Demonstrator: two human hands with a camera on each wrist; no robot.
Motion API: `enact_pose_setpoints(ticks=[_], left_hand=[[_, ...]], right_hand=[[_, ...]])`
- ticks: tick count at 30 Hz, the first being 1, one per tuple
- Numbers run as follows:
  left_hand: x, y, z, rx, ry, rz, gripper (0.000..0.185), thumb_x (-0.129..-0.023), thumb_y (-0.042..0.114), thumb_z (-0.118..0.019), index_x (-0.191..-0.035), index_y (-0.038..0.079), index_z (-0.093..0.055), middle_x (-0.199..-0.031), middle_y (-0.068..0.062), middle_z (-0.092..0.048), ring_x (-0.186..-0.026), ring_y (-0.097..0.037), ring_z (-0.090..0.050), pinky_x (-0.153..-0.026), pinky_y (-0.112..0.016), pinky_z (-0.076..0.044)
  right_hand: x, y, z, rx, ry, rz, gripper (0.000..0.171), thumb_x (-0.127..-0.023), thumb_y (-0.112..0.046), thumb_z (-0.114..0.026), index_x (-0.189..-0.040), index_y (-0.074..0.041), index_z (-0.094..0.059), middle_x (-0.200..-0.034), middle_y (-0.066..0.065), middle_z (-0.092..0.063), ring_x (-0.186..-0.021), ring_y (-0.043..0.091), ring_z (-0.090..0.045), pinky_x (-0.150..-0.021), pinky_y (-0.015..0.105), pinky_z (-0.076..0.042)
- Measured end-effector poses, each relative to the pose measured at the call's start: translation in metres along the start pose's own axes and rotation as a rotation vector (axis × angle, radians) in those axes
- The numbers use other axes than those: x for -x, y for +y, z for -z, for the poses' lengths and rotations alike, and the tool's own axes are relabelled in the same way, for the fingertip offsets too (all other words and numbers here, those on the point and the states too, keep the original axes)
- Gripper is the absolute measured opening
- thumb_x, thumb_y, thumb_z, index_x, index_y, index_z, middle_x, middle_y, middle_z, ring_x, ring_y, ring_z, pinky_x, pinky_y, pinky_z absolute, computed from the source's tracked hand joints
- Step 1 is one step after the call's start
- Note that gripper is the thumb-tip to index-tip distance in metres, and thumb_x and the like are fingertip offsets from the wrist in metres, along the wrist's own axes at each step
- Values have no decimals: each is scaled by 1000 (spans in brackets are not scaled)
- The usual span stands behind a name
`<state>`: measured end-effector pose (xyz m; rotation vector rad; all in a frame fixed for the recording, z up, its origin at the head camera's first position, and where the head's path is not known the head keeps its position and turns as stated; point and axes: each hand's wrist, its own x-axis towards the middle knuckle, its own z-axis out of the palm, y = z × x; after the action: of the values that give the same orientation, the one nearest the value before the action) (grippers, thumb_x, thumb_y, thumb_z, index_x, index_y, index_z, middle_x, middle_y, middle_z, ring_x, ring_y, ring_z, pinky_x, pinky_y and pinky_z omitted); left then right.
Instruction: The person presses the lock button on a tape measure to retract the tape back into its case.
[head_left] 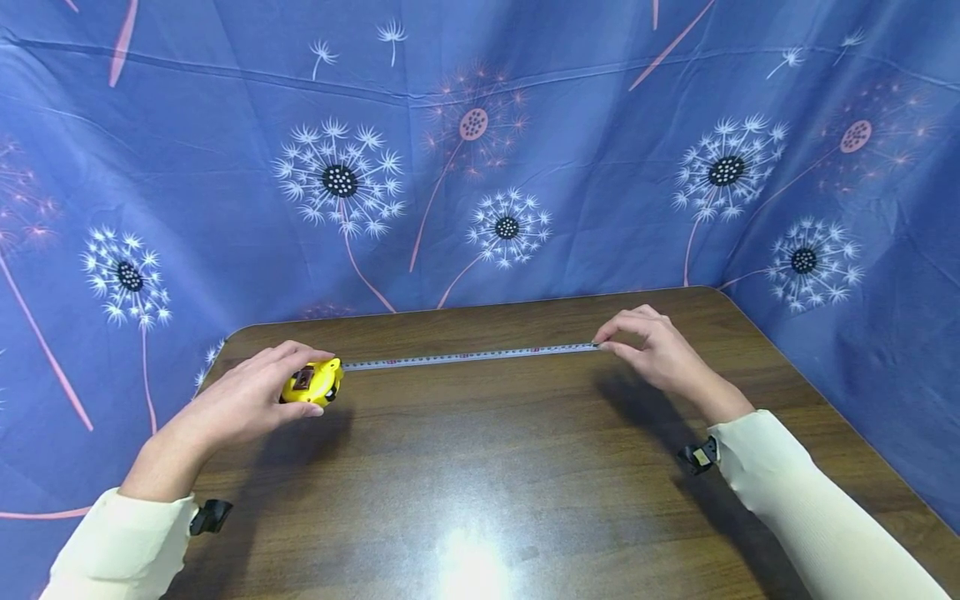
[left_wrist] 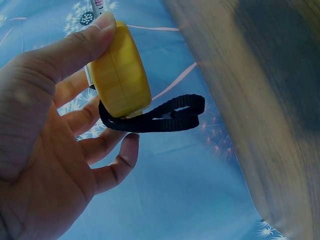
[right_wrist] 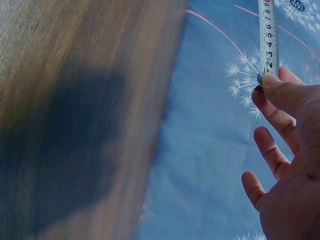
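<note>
My left hand [head_left: 258, 387] grips a yellow tape measure [head_left: 318, 382] between thumb and fingers, above the left part of the table. A black wrist strap [left_wrist: 175, 114] dangles from the case in the left wrist view. From the case a white blade [head_left: 465, 357] with printed numbers runs straight across to the right. Its end is pinched between the thumb and index finger of my right hand [head_left: 660, 354]. Low numbers near that end show on the blade [right_wrist: 268, 40] in the right wrist view, and the other right fingers are spread apart from it.
Below both hands lies a brown wood-grain table [head_left: 450, 442] with rounded back corners. A blue cloth [head_left: 600, 183] with a dandelion print hangs behind it and along its sides. Dark shadows of the hands fall on the tabletop.
</note>
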<state>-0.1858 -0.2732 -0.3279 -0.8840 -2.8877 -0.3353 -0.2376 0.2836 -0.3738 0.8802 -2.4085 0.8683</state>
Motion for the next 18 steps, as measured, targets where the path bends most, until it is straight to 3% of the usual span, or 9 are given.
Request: enact_pose_setpoints(ticks=[18], left_hand=[[-4,4,-1,8,4,7,69,-83,31,-89,-142,12,-59,-127,-7,-63,-106,-28,-61,-86,-53,-50]], right_hand=[[-6,-3,-5,-7,-21,7,28,-83,5,-82,-95,-20,-77,-99,-7,-74,-97,19,-54,-87,47,-32]])
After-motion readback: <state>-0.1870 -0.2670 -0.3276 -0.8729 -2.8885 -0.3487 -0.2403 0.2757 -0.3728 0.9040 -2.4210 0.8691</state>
